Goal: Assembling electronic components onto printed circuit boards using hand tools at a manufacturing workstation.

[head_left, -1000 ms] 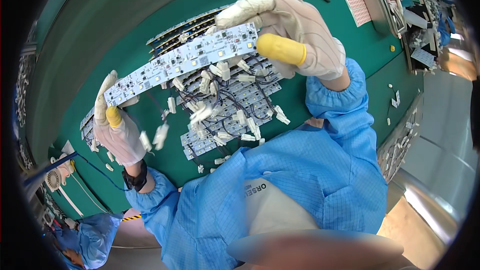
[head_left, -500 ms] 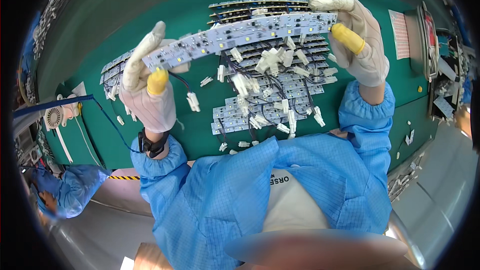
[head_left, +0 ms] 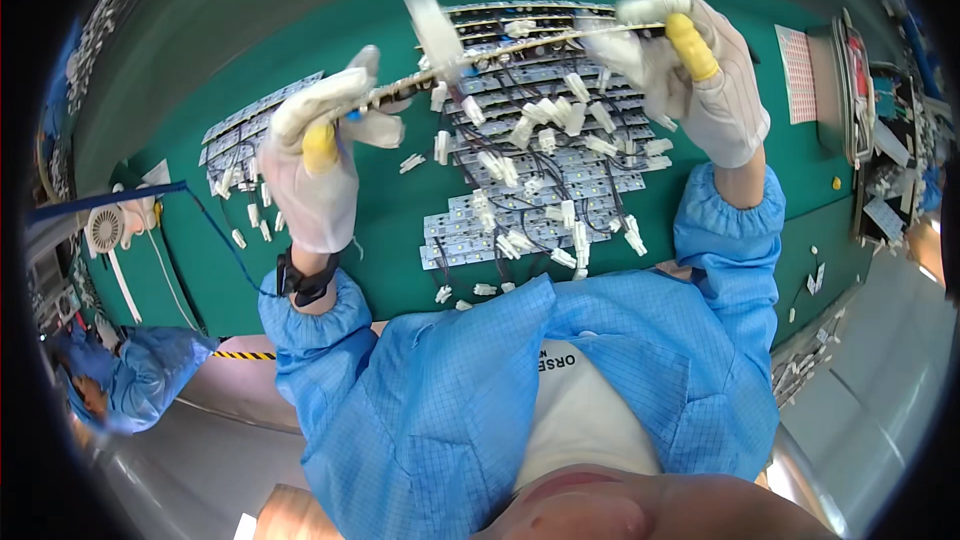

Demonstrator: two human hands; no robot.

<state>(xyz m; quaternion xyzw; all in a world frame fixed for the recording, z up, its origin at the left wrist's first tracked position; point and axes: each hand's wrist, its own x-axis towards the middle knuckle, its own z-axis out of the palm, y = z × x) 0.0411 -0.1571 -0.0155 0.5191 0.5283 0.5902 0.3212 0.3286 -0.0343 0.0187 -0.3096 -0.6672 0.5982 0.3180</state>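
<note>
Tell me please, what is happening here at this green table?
A person in a blue coat and white gloves holds a long light strip above the green table. The left hand grips one end, the right hand the other, and the strip is seen almost edge-on. Below it lie many more strips with white plugs and black wires.

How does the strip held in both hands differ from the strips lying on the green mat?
The held strip is raised, turned edge-on, gripped at each end by the left hand and right hand. The mat strips lie flat, face-up, side by side. Both are long, narrow and pale, with white connectors.
</note>
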